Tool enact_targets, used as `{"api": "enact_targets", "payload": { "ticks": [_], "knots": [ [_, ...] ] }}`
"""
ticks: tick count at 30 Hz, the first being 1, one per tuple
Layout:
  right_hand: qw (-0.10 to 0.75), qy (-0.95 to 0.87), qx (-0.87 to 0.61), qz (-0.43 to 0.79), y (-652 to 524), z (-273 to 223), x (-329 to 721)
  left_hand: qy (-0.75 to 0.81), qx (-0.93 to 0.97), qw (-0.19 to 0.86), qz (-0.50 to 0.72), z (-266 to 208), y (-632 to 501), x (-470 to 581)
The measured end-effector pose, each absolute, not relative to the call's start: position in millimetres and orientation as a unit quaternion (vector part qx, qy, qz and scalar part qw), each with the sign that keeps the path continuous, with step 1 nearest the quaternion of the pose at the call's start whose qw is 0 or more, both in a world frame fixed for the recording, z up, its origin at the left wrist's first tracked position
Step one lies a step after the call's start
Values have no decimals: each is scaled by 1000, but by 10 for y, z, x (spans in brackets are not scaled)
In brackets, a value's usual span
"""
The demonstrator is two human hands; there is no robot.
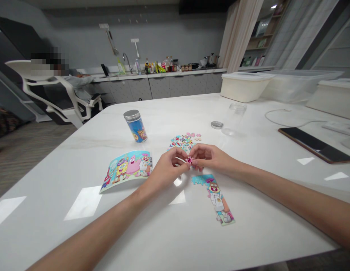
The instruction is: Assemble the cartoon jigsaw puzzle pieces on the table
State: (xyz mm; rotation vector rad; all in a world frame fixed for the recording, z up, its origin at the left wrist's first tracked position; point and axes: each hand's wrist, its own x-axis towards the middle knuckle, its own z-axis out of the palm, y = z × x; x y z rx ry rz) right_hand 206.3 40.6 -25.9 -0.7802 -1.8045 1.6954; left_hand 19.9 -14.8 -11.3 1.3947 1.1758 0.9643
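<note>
Over the white table, my left hand and my right hand meet with their fingertips pinched on small pink puzzle pieces. Whether it is one piece or two joined ones, I cannot tell. Just beyond the fingers lies a pile of loose puzzle pieces, partly hidden by my hands. Nearer to me, a joined strip of puzzle shows a cartoon figure in white, with a blue row reaching left from its top. A curved picture card with cartoon figures stands left of my left hand.
A blue cartoon jar with a silver lid stands at the back left. Behind my right hand are a clear jar and a loose lid. A phone, cable and storage boxes lie right. A person sits in a white chair.
</note>
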Motion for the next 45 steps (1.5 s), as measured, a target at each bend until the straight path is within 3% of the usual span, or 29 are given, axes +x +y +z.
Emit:
{"api": "enact_targets", "payload": {
  "ticks": [45],
  "knots": [
    [274,-655,-281,646,388,-229,2078,490,563,523,412,-110,-158,205]
  ]
}}
